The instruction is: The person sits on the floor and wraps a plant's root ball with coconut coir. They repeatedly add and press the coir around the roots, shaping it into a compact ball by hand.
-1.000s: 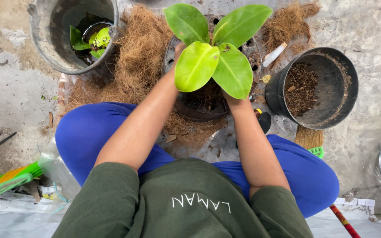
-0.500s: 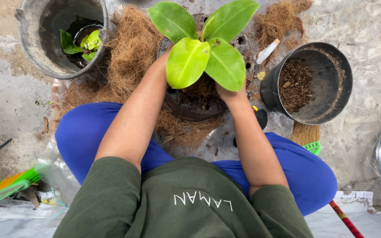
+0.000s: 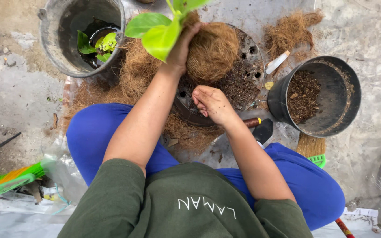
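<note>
My left hand (image 3: 185,44) grips a plant (image 3: 160,27) with broad light-green leaves at its stem base, lifted and tilted to the left. Its round root ball wrapped in brown coconut fibre (image 3: 211,52) hangs beside the hand, above a black perforated pot (image 3: 248,57) with dark soil. My right hand (image 3: 212,103) hovers over the pot's near rim, fingers loosely curled, soil on them, holding nothing that I can see.
A grey bucket (image 3: 51,39) at the upper left holds a small potted plant (image 3: 98,44). A black pot with soil (image 3: 316,94) stands on the right. Loose coconut fibre (image 3: 128,75) lies around the pots. A green broom (image 3: 5,180) lies at the lower left.
The plant has come up out of the pot and tipped left, baring its fibre-wrapped root ball. My right hand has let go of it and dropped toward the pot's near rim.
</note>
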`<state>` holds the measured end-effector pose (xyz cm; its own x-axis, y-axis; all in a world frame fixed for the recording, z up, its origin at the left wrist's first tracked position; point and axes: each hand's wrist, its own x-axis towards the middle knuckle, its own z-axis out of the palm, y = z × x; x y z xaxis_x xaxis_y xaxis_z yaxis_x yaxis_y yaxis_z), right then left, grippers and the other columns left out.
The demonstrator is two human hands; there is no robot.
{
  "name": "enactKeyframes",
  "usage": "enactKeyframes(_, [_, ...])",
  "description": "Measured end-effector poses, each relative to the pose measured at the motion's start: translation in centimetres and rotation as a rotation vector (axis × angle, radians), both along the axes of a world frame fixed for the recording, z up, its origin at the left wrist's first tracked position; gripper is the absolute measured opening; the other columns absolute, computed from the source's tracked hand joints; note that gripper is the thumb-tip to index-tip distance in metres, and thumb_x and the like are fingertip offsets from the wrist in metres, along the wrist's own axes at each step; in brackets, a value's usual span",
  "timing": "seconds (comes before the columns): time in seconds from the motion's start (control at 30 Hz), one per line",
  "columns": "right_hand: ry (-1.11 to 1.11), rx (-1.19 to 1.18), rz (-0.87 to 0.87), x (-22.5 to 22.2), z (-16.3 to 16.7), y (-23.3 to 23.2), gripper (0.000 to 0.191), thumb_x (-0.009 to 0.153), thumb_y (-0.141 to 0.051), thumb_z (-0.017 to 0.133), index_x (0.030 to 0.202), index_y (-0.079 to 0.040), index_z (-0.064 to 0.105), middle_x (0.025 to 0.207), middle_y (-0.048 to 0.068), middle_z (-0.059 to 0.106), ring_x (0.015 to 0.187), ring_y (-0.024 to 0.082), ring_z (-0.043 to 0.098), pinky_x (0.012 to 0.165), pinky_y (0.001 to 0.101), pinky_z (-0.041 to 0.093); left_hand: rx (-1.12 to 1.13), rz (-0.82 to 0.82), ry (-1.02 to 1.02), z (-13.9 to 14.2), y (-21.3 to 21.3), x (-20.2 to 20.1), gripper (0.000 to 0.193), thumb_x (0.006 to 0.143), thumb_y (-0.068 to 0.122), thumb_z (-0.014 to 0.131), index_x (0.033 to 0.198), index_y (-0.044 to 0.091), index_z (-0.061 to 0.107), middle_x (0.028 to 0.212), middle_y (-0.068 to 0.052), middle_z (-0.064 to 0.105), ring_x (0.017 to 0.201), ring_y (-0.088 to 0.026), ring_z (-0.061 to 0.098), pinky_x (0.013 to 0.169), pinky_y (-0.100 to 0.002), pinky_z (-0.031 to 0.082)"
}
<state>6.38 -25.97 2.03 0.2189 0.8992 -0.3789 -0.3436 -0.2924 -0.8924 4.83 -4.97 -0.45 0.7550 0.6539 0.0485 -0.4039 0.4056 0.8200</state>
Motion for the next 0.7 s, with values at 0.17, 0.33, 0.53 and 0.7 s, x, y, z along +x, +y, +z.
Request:
enactKeyframes(0.17, [-0.679,-0.052,-0.140,2.0,-6.3,1.0,0.019,0.101,-0.014,0.062,0.088,-0.002,0.065,0.077,0.005,0.061,0.069,0.013,0.057,0.066,0.0253,0.047,-0.204,-0.069,0.130,1.8,0.8,-0.6,0.075,0.079,0.044,0.083,0.132,-0.001,0.055,0.122,-0.025,0.067,0.115,-0.037,0.071,0.099,-0.047,0.064])
enactKeyframes(0.33, [-0.755,-0.188,-0.318,7.0,-7.4,0.3,0.029,0.090,0.002,0.047,0.106,-0.004,0.070,0.089,0.006,0.071,0.077,0.015,0.068,0.068,0.0300,0.056,-0.074,-0.180,0.020,4.1,0.1,-1.8,0.068,0.083,0.046,0.080,0.129,-0.001,0.061,0.125,-0.023,0.069,0.118,-0.034,0.071,0.101,-0.051,0.063])
enactKeyframes(0.53, [-0.249,0.025,-0.514,12.3,-4.3,-2.7,0.026,0.104,-0.009,0.056,0.079,-0.011,0.055,0.067,-0.002,0.049,0.055,0.009,0.042,0.050,0.0241,0.034,0.109,-0.401,-0.091,2.5,0.9,-2.8,0.041,0.097,0.037,0.071,0.123,0.005,0.072,0.122,-0.013,0.074,0.115,-0.022,0.073,0.101,-0.041,0.062])
enactKeyframes(0.7, [0.006,0.129,-0.555,12.2,-1.1,-2.8,0.021,0.103,-0.009,0.062,0.083,-0.009,0.058,0.070,-0.003,0.050,0.056,0.007,0.041,0.051,0.0219,0.034,-0.590,-0.671,-0.616,-0.7,0.5,-2.7,0.023,0.105,0.020,0.068,0.122,0.006,0.073,0.107,-0.011,0.076,0.101,-0.015,0.074,0.086,-0.023,0.062])
